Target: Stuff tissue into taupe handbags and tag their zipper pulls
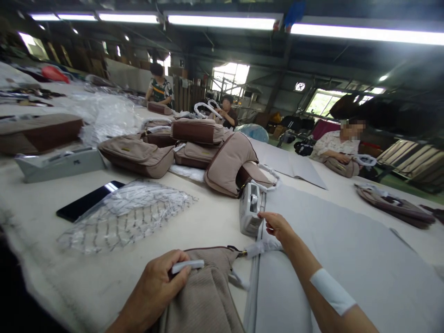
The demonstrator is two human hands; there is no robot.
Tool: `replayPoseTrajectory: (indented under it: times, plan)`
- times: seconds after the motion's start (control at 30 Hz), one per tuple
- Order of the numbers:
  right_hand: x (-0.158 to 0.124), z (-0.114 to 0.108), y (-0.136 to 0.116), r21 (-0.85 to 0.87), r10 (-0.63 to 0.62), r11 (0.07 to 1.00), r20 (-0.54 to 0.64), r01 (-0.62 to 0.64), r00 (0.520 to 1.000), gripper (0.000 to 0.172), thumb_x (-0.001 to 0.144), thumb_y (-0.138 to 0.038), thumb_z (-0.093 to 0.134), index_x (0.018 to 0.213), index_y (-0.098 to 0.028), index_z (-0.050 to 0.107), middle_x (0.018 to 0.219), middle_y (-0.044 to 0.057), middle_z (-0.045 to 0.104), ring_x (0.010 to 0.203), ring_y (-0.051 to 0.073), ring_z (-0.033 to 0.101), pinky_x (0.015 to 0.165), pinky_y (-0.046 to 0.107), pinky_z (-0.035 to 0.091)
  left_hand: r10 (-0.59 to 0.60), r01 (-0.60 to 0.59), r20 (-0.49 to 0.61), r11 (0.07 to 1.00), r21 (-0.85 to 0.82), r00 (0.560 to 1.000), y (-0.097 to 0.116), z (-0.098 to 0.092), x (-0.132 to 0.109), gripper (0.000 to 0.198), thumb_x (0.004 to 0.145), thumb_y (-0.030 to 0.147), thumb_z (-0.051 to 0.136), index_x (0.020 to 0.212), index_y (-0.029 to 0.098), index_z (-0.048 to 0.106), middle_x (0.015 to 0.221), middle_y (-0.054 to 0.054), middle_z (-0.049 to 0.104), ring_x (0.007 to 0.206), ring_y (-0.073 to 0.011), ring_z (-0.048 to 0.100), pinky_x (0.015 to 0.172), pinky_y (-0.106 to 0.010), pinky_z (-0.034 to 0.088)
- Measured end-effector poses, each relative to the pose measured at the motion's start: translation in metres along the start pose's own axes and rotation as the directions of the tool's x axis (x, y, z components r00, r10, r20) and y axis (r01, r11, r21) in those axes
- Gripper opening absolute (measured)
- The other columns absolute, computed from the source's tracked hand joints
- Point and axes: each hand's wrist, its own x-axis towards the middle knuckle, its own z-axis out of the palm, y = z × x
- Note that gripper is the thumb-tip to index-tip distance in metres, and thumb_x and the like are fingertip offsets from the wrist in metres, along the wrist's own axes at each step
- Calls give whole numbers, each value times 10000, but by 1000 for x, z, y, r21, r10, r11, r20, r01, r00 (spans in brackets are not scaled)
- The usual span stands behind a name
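Observation:
A taupe fabric bag (204, 296) lies at the near edge, its strap end wrapped in white material (265, 247). My left hand (161, 282) is closed at the bag's top, pinching a small white strip (188, 266) between thumb and fingers. My right hand (277, 225) reaches to a grey-white tape dispenser (250, 210) on the table. Its fingertips are pressed together at the dispenser's near right side; what they pinch, if anything, is too small to make out. A white patch (332, 291) covers part of the right forearm.
Several taupe and brown bags (197, 132) are piled beyond the dispenser. A black phone (90, 200) lies left beside clear plastic wrap (128, 215), with a grey box (60, 164) behind. Grey sheets (322, 236) cover the right side. Three people sit or stand farther back.

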Motion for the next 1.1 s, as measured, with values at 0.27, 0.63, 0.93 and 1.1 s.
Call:
replayPoseTrajectory:
  times: [0.27, 0.63, 0.93, 1.1]
  plan:
    - [-3, -3, -25, 96, 135, 985, 111, -146, 985, 213, 897, -244, 561, 725, -132, 504, 571, -90, 393, 410, 23, 307, 378, 145, 293, -39, 39, 19, 999, -14, 999, 0, -2, 0, 241, 830, 374, 471, 742, 194, 604, 661, 27, 595, 651, -156, 572, 617, -216, 395]
    - [-36, 25, 38, 243, 159, 955, 56, -168, 986, 255, 905, -235, 544, 681, -143, 465, 523, -108, 324, 377, 21, 242, 347, 146, 224, 8, -8, -18, 1000, 15, 1000, 0, -2, 1, 193, 840, 324, 486, 764, 197, 610, 678, 37, 607, 657, -142, 576, 621, -211, 402]
    - [-114, 18, 14, 340, -76, 939, 360, -55, 930, 377, 583, -360, 824, 764, -169, 554, 755, -12, 636, 677, 95, 590, 520, 166, 404, 695, -576, -143, 678, 457, 705, -5, -7, -1, 157, 845, 89, 465, 835, 171, 598, 700, -14, 588, 633, -147, 544, 599, -250, 406]
    - [-163, 37, -13, 232, -63, 962, 702, -145, 709, 390, 632, -402, 806, 727, -152, 522, 664, -7, 630, 538, 50, 528, 465, 145, 347, 804, -588, -164, 541, 601, 572, -5, -6, -3, 122, 839, 58, 525, 862, 146, 607, 756, -42, 605, 653, -150, 507, 606, -280, 400]
